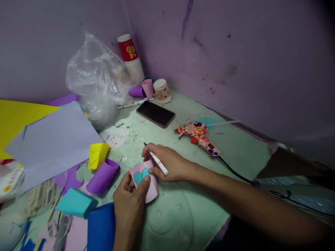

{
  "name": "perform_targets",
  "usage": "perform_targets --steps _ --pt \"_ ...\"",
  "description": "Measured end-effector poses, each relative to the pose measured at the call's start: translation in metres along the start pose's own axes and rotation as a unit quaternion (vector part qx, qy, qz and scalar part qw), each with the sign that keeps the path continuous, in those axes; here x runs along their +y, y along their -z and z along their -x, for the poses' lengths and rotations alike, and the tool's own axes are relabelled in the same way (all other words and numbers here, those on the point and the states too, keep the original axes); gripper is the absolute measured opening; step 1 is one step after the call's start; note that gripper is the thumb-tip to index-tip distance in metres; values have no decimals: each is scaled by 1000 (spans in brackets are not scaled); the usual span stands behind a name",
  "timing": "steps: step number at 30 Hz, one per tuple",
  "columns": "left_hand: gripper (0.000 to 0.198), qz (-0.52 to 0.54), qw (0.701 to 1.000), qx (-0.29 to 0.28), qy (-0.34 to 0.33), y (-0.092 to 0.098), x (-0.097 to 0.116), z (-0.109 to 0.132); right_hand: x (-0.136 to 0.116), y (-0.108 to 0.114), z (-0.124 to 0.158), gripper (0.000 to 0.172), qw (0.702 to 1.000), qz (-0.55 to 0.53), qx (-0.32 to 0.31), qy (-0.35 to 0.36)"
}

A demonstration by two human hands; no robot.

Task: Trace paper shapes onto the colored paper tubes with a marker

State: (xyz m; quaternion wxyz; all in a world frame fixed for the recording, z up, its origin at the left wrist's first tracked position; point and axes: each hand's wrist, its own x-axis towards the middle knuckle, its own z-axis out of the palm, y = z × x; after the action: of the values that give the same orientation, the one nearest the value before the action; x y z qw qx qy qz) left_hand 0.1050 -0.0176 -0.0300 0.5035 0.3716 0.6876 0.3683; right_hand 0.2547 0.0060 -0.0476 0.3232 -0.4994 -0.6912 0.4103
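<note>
My left hand (pixel 129 198) grips a small pink paper tube (pixel 151 188) with a teal heart (pixel 140 175) stuck on it; my thumb presses on the heart. My right hand (pixel 170 164) rests against the same tube from the right, fingers closed round a white marker pen (pixel 158 161) whose green tip points away from me. Both hands sit on the pale green table (pixel 235 153), near its front middle.
A purple tube (pixel 102 176), a yellow tube with a drawn heart (pixel 97 155) and a teal one (pixel 75 203) lie left. A phone (pixel 155 113), a patterned glue gun (pixel 199 135) with its cable, stacked cups (pixel 132 57) and a plastic bag (pixel 96 80) stand behind.
</note>
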Motion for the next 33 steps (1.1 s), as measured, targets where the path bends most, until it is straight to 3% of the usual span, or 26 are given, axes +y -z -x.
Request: perform_targets --steps 6,10,14,20,33 --pt "29 -21 1000 12 -17 -2 1 -1 -1 -1 1 35 1000 -7 16 12" --pt "27 -36 999 16 -20 -1 0 -2 -1 2 5 20 985 -128 112 10" --pt "28 -39 999 20 -21 -1 0 -2 3 6 10 33 947 -258 192 -21" --pt "28 -34 999 31 -6 -3 2 -1 2 0 11 22 957 -241 152 -45" --pt "29 -25 999 25 -9 -3 1 -1 4 -9 7 22 973 -184 138 -19"
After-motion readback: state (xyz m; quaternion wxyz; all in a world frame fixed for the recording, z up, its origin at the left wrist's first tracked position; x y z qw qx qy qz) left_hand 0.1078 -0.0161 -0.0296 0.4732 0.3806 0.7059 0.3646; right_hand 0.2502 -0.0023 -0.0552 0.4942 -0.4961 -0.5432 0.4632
